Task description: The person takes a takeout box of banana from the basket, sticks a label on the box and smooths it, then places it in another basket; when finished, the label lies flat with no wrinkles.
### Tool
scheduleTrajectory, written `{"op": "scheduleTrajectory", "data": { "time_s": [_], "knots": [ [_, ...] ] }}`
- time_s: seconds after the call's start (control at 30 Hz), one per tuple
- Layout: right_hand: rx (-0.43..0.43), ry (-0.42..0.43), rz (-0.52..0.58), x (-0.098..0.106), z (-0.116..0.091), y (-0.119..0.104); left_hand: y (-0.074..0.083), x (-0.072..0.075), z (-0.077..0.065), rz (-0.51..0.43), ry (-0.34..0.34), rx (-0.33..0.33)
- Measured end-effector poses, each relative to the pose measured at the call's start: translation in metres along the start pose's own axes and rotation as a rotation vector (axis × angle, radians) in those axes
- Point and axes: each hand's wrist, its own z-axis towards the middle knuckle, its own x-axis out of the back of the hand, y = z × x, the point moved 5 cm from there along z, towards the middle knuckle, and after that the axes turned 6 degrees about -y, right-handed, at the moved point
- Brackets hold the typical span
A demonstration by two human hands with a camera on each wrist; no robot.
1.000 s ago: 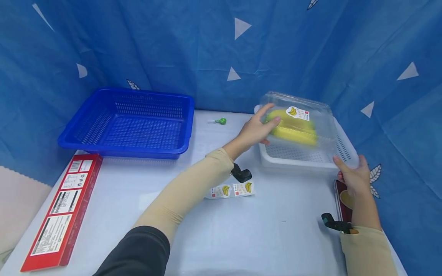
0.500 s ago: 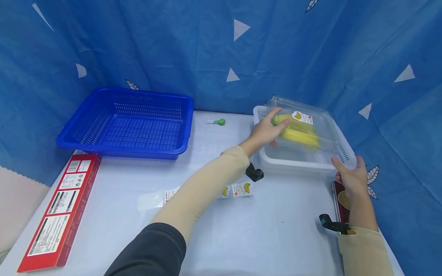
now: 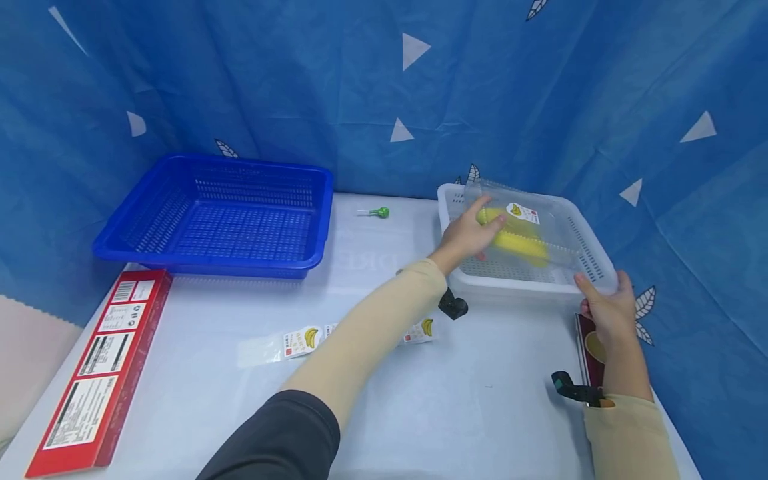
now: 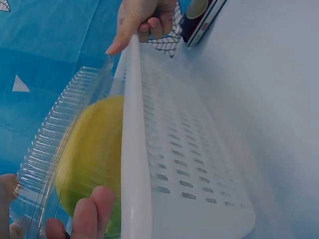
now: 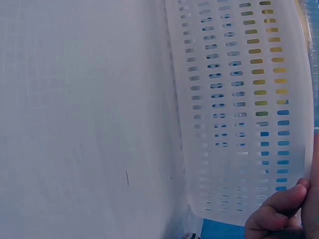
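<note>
My left hand (image 3: 471, 233) grips the left end of a clear plastic clamshell box (image 3: 561, 230), its thumb and fingers spread around that end. Yellow fruit with a green end (image 4: 92, 149) shows through the plastic. A white banana label (image 3: 523, 213) is stuck on the lid. In the head view the box sits tilted within the outline of the white perforated basket (image 3: 510, 288); in the left wrist view it rises above the basket's rim. My right hand (image 3: 612, 310) holds the basket's near right corner, thumb over the rim and fingers curled beneath.
An empty blue basket (image 3: 321, 250) stands at the back left, with a green lollipop (image 3: 382, 212) to its right. A long red box (image 3: 102, 367) lies along the left edge. A strip of banana labels (image 3: 302, 341) passes under my left arm. A dark red box (image 3: 591, 347) lies by my right wrist.
My left hand has lowered the clamshell box toward the white basket, moving slightly right. The label strip's left part has come into view from behind my arm. My right hand keeps its hold.
</note>
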Motion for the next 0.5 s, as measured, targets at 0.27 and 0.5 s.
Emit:
{"op": "scheduleTrajectory", "data": {
  "time_s": [0.27, 0.5],
  "knots": [
    [-0.009, -0.002, 0.012, 0.001, 0.0, 0.0, -0.001, -0.004, 0.005, -0.007, 0.012, 0.001],
    [0.039, -0.002, 0.023, 0.002, -0.001, -0.001, -0.009, -0.011, 0.015, 0.049, 0.012, 0.042]
  ]
}}
